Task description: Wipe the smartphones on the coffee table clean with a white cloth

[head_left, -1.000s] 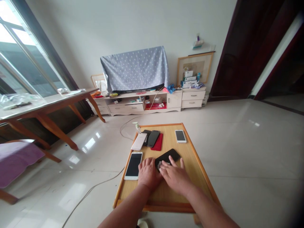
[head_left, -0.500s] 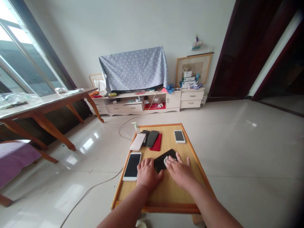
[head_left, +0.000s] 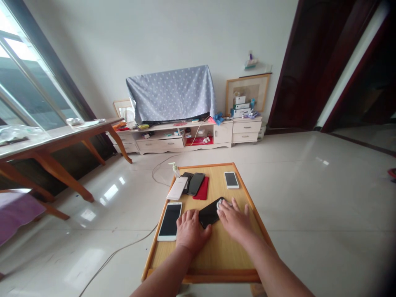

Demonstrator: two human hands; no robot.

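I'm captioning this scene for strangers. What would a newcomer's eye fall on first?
Probably the large blue-grey polka-dot cloth, draped above the low pale cabinet by the far wall. Next, on the small wooden table in front, the left hand touches one end of a black phone, with a pale wad at the right hand's fingertips near the other.

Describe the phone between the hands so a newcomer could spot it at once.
Find the small table with an orange-brown rim, low in the view. Near its middle, between the left hand and the right hand, a black phone lies slantwise. Unlike its neighbours, such as the white-framed phone, it bears a pale wad.
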